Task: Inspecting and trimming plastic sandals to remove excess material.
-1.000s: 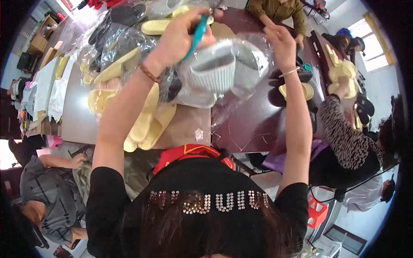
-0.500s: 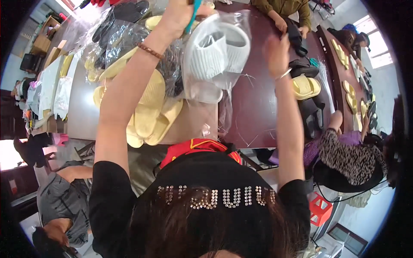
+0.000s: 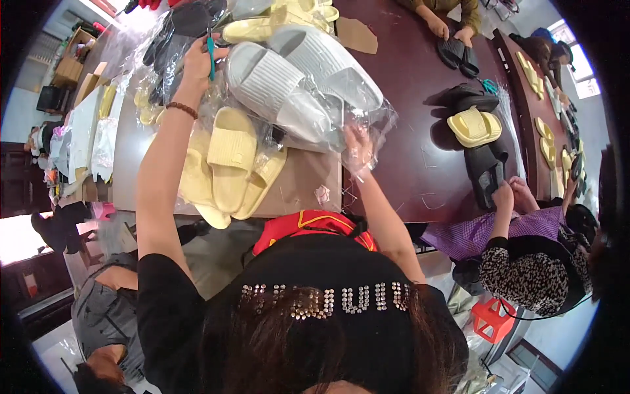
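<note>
A pair of light grey slippers [image 3: 266, 82] in a clear plastic bag [image 3: 374, 121] lies at the middle of the table. My right hand [image 3: 357, 150] is at the bag's near right end, its fingers bent on the film, which partly covers them. Teal-handled scissors [image 3: 210, 58] are in my left hand [image 3: 195, 64], at the far left beside the slippers; the fingers are closed round them, and the blades are hard to make out. Several yellow slippers [image 3: 231, 154] lie nearer me, below the grey pair.
Bagged black slippers [image 3: 190, 20] and yellow slippers [image 3: 289, 20] pile up beyond. At the right edge of the table [image 3: 407, 164] stand a yellow pair [image 3: 474, 127] and black slippers [image 3: 484, 171]. Co-workers' hands [image 3: 512, 194] handle slippers there. A red stool [image 3: 492, 320] stands lower right.
My right hand has come down from the far right onto the bag. My left hand has moved left with the scissors. The bagged grey slippers now lie tilted, toes toward the near right.
</note>
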Tool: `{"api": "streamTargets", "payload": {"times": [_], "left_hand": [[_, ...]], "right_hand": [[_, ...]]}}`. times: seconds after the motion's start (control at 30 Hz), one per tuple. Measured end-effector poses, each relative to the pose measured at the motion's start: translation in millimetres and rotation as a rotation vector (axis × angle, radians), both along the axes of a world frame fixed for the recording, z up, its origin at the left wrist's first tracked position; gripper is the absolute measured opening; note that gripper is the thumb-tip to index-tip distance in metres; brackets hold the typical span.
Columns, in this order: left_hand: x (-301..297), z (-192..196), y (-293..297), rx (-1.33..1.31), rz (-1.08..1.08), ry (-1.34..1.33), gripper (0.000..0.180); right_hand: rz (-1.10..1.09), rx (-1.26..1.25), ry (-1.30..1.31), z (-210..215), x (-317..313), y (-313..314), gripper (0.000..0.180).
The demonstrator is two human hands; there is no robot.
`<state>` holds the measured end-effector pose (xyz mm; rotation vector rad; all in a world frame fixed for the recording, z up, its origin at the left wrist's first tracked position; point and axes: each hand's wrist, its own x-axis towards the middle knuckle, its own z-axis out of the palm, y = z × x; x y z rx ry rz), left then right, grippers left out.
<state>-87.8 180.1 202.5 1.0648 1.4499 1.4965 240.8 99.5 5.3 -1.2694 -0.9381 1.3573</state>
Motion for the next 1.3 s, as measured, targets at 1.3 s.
{"api": "streamTargets", "payload": {"times": [1.3], "left_hand": [[68.6,16.2,-44.4,0.182,-0.139,-0.214,0.041]], "right_hand": [[0.299,0.721,-0.589,116.2,-11.9,-14.2,0.038]]}}
